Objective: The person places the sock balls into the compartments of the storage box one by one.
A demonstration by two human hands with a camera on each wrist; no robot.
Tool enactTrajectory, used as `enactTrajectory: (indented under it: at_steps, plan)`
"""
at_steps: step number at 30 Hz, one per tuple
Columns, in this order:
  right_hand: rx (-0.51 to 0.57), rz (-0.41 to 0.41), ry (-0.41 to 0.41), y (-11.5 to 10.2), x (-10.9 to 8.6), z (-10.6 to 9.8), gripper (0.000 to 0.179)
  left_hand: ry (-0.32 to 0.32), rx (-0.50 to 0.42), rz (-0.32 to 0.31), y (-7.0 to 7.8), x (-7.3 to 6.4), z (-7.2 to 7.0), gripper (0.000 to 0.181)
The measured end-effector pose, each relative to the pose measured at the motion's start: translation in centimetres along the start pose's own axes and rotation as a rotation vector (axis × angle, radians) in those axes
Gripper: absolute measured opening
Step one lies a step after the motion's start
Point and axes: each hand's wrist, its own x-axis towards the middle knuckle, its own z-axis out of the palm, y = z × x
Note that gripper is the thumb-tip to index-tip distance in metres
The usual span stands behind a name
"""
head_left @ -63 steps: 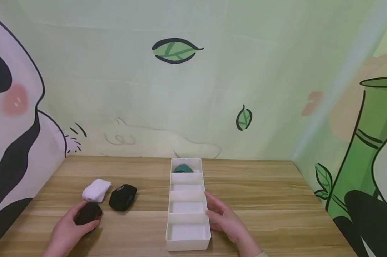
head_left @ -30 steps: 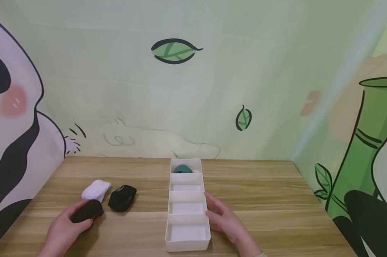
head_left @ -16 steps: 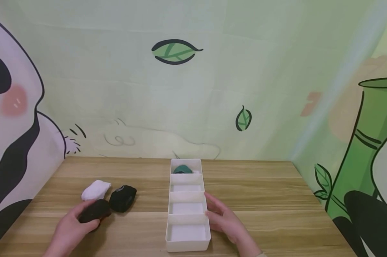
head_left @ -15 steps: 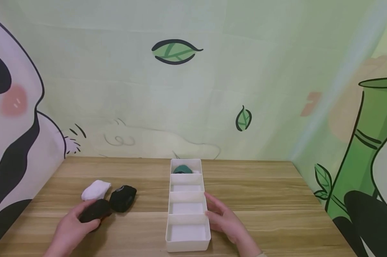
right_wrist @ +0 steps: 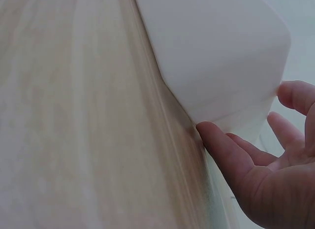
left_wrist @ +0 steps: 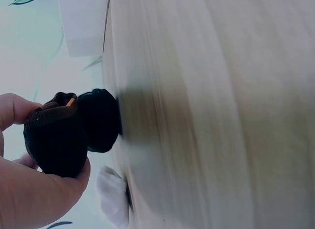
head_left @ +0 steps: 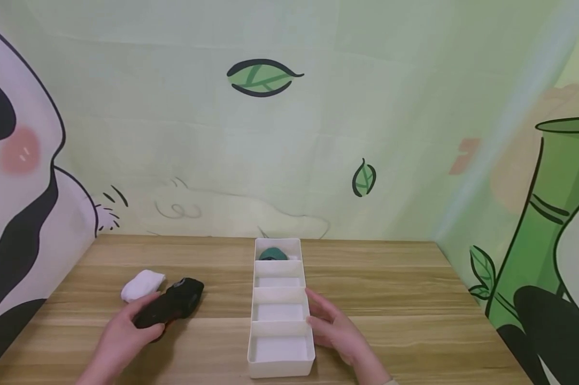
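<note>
"How is the bench [head_left: 390,289] seen from the head?"
"It is looked down on, with the printed backdrop [head_left: 289,139] faced beyond."
"And from the left wrist?"
"The held black bundle [left_wrist: 56,145] is viewed close up, the bench being turned on edge; bundle and left hand [head_left: 118,334] are shared with the head view."
"And the right?"
"A side of the white tray [right_wrist: 221,51] is faced nearby; tray and right hand [head_left: 336,327] are likewise shared."
</note>
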Motion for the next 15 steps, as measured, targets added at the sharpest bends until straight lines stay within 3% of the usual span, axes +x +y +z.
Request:
enactTrajectory:
  at_steps: [5, 15]
  plan:
    - [-0.005, -0.003, -0.004, 0.1, 0.0, -0.1, 0.064, -0.009, -0.002, 0.014, 0.7, 0.1, 0.5, 0.072]
    - [-0.008, -0.006, -0.007, 0.1, 0.1, -0.1, 0.064, 0.007, 0.014, 0.107, 1.9, 0.4, 2.1, 0.068]
